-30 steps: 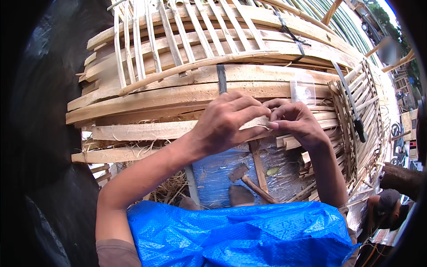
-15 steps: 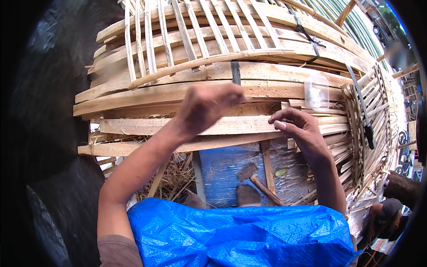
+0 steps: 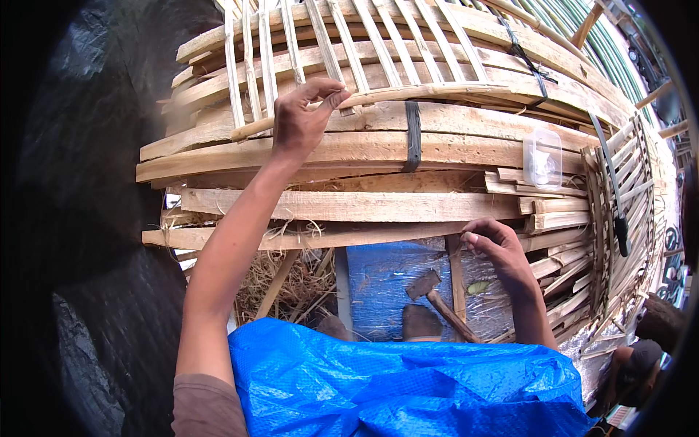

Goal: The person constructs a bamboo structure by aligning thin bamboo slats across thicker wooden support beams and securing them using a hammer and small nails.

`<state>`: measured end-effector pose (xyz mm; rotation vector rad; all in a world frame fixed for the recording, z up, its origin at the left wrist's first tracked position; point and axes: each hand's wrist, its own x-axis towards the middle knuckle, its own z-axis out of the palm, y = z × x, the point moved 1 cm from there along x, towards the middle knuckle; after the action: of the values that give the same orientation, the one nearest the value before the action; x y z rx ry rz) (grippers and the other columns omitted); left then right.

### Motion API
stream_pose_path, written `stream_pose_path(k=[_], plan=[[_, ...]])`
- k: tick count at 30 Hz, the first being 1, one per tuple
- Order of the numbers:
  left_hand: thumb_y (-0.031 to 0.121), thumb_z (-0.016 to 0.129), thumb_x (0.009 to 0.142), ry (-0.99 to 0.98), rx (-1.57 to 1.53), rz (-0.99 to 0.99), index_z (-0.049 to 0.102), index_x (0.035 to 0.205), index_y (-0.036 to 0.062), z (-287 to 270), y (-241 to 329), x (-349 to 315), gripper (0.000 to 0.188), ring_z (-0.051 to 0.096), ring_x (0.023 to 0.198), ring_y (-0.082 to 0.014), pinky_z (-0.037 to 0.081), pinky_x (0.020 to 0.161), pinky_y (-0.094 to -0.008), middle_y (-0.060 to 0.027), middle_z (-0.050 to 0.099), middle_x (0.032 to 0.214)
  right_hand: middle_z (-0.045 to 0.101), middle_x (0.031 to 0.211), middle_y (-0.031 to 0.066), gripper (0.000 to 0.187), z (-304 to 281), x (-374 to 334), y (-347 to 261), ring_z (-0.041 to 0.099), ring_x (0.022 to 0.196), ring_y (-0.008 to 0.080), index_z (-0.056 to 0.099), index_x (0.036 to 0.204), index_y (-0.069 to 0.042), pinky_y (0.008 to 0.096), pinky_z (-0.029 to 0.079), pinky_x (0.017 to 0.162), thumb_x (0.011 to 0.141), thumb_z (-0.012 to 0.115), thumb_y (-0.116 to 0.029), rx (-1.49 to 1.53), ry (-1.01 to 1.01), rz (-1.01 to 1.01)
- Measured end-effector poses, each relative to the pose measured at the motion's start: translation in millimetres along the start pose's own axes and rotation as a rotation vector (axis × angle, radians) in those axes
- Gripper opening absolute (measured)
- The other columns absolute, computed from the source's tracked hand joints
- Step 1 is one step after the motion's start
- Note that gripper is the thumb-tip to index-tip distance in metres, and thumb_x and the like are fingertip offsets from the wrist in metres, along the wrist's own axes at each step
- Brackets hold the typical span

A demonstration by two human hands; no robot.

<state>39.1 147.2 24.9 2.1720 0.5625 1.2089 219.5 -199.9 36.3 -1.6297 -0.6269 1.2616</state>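
Note:
My left hand [image 3: 302, 120] is raised over the front rail [image 3: 408, 92] of a slatted wooden frame, thumb and fingertips pinched together beside the end of one slat [image 3: 323, 44]. Whatever sits in that pinch is too small to make out. The frame lies on a stack of sawn planks, its pale slats spaced apart and running away from me. Lower and to the right, my right hand [image 3: 499, 255] hovers near the closest plank [image 3: 378, 234] with curled fingers and the thumb tip close to them. I cannot see what it holds, if anything.
A clear plastic tub [image 3: 542, 160] with small contents stands on the planks at right. A hammer [image 3: 444, 306] lies below near my foot. Black strapping [image 3: 413, 136] binds planks. A long blade-like tool [image 3: 611, 186] rests on bundled strips. A blue tarp [image 3: 408, 386] covers my lap.
My left hand has moved away from me and to the left, up to the frame's front rail. The right hand has dropped slightly nearer to me. The whole view has shifted a little.

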Motion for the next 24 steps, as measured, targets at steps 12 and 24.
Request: stream_pose_path(k=[12, 24], plan=[[0.021, 0.076, 0.091, -0.02, 0.093, -0.05, 0.072, 0.092, 0.0062, 17.2, -22.8, -3.0, 0.016, 0.071, 0.075, -0.0115, 0.057, 0.066, -0.027, -0.0047, 0.075, 0.081, 0.069, 0.094, 0.0022, 0.02, 9.1, -13.2, 43.0, 0.06, 0.089, 0.0088, 0.068, 0.107, -0.002, 0.0252, 0.046, 0.083, 0.093, 0.07, -0.017, 0.012, 0.049, 0.091], [0.026, 0.073, 0.092, -0.099, 0.16, -0.149, 0.069, 0.091, 0.0114, 12.8, -21.3, -3.4, 0.015, 0.073, 0.077, -0.0156, 0.061, 0.067, -0.0313, -0.0056, 0.075, 0.084, 0.068, 0.097, 0.0012, 0.023, 16.3, -12.8, 48.8, 0.061, 0.091, 0.0077, 0.068, 0.11, -0.001, 0.024, 0.048, 0.082, 0.095, 0.072, -0.017, 0.019, 0.021, 0.1]])
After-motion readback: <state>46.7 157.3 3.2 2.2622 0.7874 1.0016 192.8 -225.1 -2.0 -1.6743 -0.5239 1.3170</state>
